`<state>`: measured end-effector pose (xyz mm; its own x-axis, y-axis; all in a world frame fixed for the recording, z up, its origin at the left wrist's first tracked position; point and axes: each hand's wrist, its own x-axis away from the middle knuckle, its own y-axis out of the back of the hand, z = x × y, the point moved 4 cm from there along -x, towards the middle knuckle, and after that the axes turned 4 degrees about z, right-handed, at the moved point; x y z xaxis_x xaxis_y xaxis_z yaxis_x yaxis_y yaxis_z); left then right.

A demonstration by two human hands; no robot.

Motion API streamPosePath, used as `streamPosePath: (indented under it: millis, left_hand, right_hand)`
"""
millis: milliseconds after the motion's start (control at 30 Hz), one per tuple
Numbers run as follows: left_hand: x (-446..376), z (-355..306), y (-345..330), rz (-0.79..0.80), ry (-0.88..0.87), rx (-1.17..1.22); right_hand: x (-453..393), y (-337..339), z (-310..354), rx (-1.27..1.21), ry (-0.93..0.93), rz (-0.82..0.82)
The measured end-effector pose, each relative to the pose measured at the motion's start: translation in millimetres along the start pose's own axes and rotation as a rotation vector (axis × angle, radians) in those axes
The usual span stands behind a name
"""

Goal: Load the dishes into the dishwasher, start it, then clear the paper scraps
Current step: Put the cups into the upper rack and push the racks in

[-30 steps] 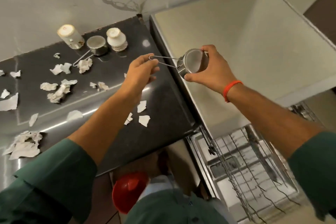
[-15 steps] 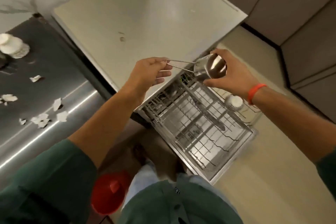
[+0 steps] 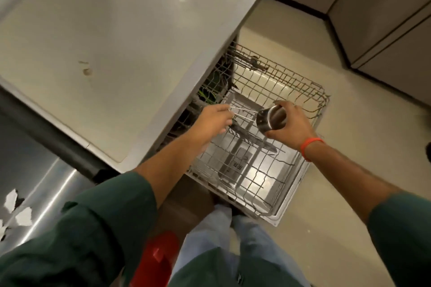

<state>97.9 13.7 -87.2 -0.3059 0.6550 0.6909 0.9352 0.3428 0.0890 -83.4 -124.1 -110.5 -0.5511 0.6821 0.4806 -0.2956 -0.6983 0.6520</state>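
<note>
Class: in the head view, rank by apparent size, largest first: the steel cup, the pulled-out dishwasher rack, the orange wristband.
1. dishwasher rack
2. steel cup
3. orange wristband
The gaps are clear; nearness does not blur this order.

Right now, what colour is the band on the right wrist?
Orange; the wristband shows clearly in the head view, the only one.

Red plastic object [image 3: 155, 261] low by the legs, over beige floor [image 3: 338, 170]; grey cabinets [image 3: 384, 21] along the far side.
</note>
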Motion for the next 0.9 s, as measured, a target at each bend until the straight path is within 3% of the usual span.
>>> streamPosePath:
  millis: [433,733,900]
  left_hand:
    - [-121.5,56.5,-33.1,0.159,0.236,-0.092]
    - [-120.8,73.9,-37.6,0.16,0.271,-0.025]
    - [-103.2,74.1,-38.7,0.159,0.283,0.006]
  right_hand:
    - [-67.5,-84.9,-78.8,-0.023,-0.271,-0.035]
    - [-67.5,-108.9,-102.7,0.056,-0.357,-0.025]
    - [-66.4,-108.0,-97.1,-0.043,-0.344,0.019]
